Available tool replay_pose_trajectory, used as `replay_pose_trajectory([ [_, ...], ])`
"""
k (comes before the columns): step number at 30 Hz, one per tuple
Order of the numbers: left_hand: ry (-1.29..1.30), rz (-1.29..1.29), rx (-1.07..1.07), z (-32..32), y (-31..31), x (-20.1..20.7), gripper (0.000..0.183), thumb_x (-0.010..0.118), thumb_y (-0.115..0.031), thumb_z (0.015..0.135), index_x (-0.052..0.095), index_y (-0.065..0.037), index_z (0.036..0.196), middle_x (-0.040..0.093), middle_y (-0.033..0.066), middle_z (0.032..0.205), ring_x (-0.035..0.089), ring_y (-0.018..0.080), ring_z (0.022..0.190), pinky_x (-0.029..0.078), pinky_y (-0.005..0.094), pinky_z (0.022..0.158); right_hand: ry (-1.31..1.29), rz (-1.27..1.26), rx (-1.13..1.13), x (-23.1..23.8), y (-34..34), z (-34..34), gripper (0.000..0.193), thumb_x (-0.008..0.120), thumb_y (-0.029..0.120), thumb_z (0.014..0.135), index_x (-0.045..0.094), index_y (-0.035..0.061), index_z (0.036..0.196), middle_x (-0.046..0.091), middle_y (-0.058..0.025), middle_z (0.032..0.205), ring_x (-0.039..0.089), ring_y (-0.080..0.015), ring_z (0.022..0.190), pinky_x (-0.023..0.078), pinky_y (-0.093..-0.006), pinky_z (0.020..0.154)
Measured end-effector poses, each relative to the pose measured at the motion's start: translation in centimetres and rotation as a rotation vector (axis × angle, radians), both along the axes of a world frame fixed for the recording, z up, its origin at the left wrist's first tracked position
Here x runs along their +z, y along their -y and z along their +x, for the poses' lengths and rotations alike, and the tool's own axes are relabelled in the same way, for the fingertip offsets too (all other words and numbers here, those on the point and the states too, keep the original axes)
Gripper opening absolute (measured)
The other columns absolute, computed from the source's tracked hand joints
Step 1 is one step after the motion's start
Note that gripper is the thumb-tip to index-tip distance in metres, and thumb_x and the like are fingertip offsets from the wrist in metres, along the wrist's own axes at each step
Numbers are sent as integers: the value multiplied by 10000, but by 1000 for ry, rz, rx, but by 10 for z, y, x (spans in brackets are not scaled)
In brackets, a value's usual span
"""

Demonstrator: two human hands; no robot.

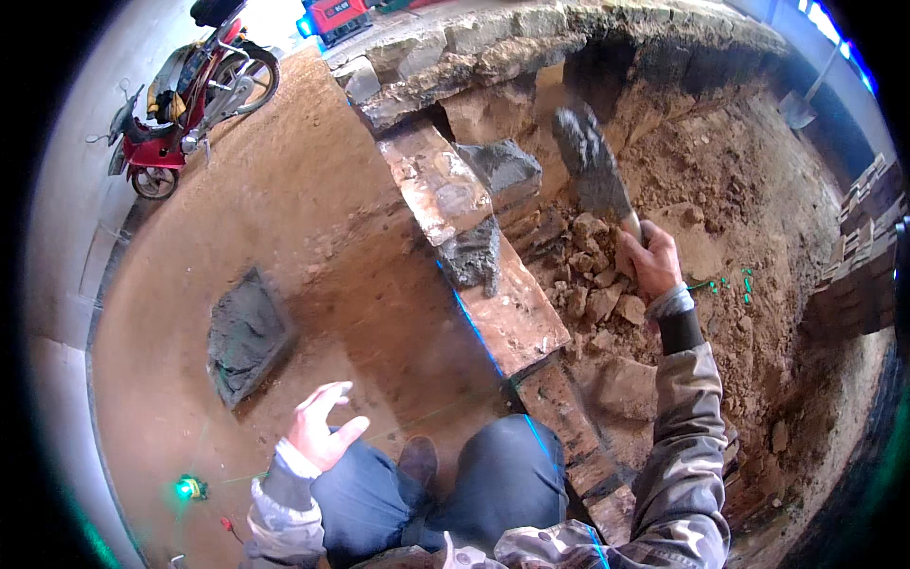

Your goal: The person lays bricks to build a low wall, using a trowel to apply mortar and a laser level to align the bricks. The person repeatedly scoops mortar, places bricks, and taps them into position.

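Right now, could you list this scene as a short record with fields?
Left hand: empty, open, near the left knee
Right hand: gripping a trowel by its handle
Mortar: grey, on the trowel blade and on the brick row
Brick row: low, with a blue line along its left side
Background: red motorbike, upper left

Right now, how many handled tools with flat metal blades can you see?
2: a mortar-smeared grey metal trowel in the bare right hand, and a long-handled grey shovel, blade down, at upper right. Others may be hidden.
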State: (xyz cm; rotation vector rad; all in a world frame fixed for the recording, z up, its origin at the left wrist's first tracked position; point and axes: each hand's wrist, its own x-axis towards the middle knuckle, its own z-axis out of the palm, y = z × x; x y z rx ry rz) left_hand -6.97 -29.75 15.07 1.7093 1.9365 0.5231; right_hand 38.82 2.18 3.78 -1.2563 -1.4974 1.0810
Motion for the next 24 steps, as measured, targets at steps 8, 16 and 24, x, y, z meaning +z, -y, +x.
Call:
replay_pose_trajectory([
  [8, -19, 53, -256, 11, -37, -29, 609, 762, -388, 846, 608, 17, 1273, 653, 194, 1230, 686, 322, 1066, 541, 400, 922, 14, 453, -182, 44, 0, -99, 131, 635, 127, 966, 630, 48, 1070, 624, -21, 781, 562, -112, 724, 484, -327, 655],
  [16, 130, 71, -388, 16, -31, -34, 607, 755, -402, 867, 608, 22, 1275, 648, 205, 1244, 667, 340, 1110, 537, 412, 945, -31, 276, -39, 48, 2, -116, 108, 618, 140, 983, 653, 45, 1022, 584, 46, 756, 491, -59, 698, 432, -274, 602],
  [24, 356, 91, -657, 24, -58, -63, 502, 750, -319, 869, 633, 4, 1236, 676, 233, 1147, 658, 397, 1073, 538, 422, 920, 0, 294, -230, 122, 77, -75, 88, 615, 108, 984, 677, 51, 1010, 554, 63, 732, 469, -24, 596, 373, -210, 503],
])
